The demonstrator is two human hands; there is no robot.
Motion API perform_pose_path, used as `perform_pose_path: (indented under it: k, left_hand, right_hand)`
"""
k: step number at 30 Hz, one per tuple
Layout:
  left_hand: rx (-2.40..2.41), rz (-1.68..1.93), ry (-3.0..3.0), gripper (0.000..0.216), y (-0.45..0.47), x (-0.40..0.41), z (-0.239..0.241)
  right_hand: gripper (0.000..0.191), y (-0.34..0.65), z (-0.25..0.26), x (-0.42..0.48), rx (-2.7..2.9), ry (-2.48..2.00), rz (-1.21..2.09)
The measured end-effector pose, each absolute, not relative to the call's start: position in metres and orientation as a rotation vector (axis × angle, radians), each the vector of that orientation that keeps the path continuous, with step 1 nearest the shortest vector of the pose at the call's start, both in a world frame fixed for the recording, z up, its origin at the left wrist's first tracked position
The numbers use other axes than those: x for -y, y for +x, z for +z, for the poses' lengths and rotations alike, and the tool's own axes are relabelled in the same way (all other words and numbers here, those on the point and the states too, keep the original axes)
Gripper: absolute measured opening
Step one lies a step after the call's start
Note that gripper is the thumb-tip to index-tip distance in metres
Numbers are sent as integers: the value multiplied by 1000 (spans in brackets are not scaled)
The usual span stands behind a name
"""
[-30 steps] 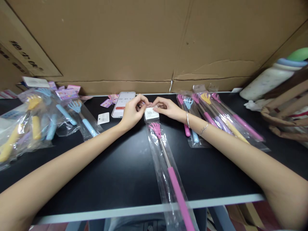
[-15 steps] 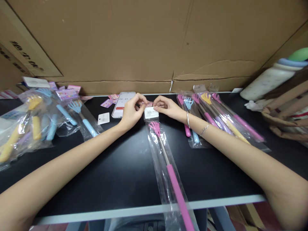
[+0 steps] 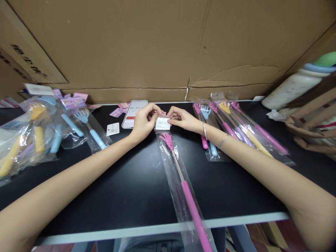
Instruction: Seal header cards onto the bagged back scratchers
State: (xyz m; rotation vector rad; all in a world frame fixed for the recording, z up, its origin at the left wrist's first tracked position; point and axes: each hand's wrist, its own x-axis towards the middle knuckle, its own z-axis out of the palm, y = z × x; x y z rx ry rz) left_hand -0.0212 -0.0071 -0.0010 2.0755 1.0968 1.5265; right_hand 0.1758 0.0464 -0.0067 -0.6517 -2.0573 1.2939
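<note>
A pink back scratcher (image 3: 193, 204) lies in a clear plastic bag (image 3: 172, 190), its handle sticking out past the table's front edge. At the bag's top is a white label card (image 3: 163, 123) with small print. My left hand (image 3: 145, 120) pinches the card's upper left side, thumb and fingers together. From the other side my right hand (image 3: 182, 118) pinches its upper right, and a bit of pink shows between the two hands. Exactly how the card sits on the bag is hidden by my fingers.
A phone (image 3: 128, 122) showing a timer lies beside my left hand, near a loose white card (image 3: 113, 129) and pink-purple cards (image 3: 116, 112). Bagged scratchers lie at left (image 3: 39, 138) and right (image 3: 237, 127). A bottle (image 3: 294, 87) leans by a brown bag (image 3: 309, 122); cardboard (image 3: 162, 49) stands behind.
The label card and the top of the bag have shifted slightly left, and the card is tilted more. Both hands keep their pinch in nearly the same place.
</note>
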Motion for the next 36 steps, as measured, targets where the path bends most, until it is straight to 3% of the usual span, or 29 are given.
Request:
perform_pose_path:
  k: [7, 19, 30, 36]
  left_hand:
    - [-969, 1519, 2033, 5, -20, 5, -5]
    - [-889, 1353, 1991, 40, -23, 1, -11]
    - [-954, 1310, 2172, 19, -23, 1, -8]
    - [-964, 1350, 2183, 17, -23, 1, -8]
  right_hand:
    - [34, 176, -3, -43, 2024, -693, 1206]
    - [38, 172, 6, -36, 1917, -687, 944]
    - [19, 169, 9, -28, 2094, -670, 832]
    - [20, 170, 10, -25, 2093, -693, 957]
